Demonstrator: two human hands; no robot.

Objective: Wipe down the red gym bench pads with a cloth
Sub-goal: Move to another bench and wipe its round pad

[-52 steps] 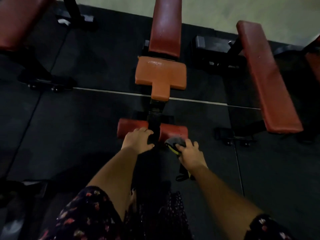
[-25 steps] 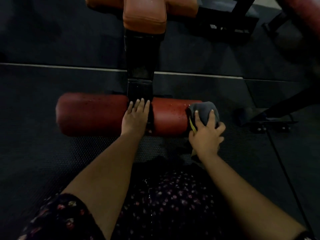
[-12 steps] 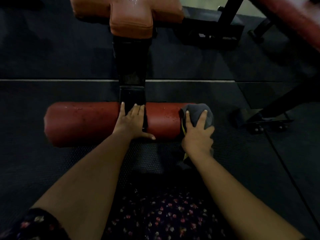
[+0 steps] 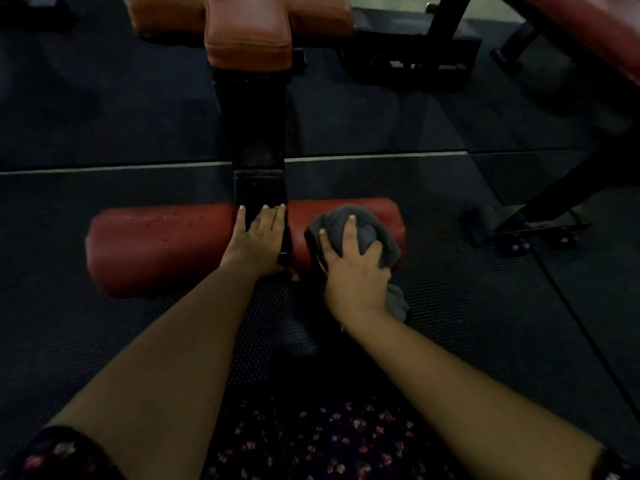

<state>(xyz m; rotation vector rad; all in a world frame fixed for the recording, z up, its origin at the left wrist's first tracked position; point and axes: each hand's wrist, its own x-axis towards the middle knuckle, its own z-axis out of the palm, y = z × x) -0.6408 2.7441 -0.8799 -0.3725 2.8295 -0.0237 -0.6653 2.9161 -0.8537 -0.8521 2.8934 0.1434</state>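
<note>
A red roller pad (image 4: 156,247) lies across the foot of the bench, split by a black frame post (image 4: 258,168). My left hand (image 4: 258,239) rests flat on the roller's middle at the post, fingers straight. On the roller's right half (image 4: 388,211), my right hand (image 4: 353,268) grips a bunched grey cloth (image 4: 367,226) and presses it against the pad. An orange seat pad (image 4: 242,26) sits further up the bench.
Another red bench pad (image 4: 588,26) crosses the top right on a black frame with a foot (image 4: 519,226) on the floor. Dark rubber floor mats (image 4: 104,341) surround the bench. My flowered clothing (image 4: 329,441) fills the bottom.
The view has closed in on the roller since two seconds ago. My right hand has slid the cloth leftward from the roller's right end onto its top. The left hand stays on the middle.
</note>
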